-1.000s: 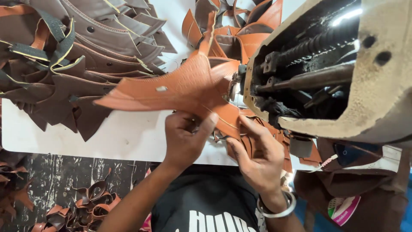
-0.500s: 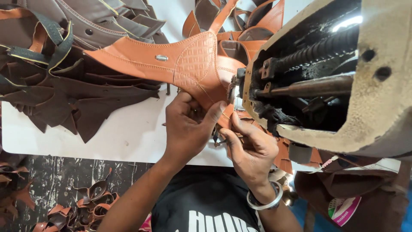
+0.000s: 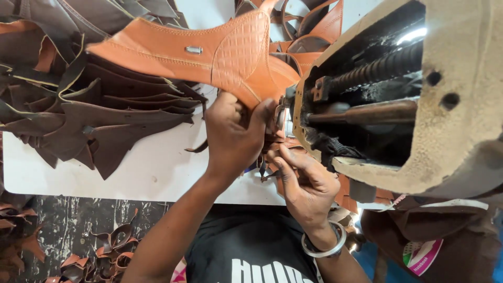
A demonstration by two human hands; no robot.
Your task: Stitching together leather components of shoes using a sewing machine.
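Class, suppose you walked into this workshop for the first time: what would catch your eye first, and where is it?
First, the tan leather piece with a quilted panel and small metal tag, held up at top centre by the left hand. To its right looms the worn sewing machine, its dark inner shaft exposed, with the right hand below at its near end. At left, a pile of dark brown leather cut-outs covers the white table.

A round label (image 3: 421, 255) shows at the lower right, low on a brown bag or cover (image 3: 461, 241) under the big machine. It is white with a pink band along one side and a green patch beside it. Part of it is cut off by the cover's folds. No screens or signs show.
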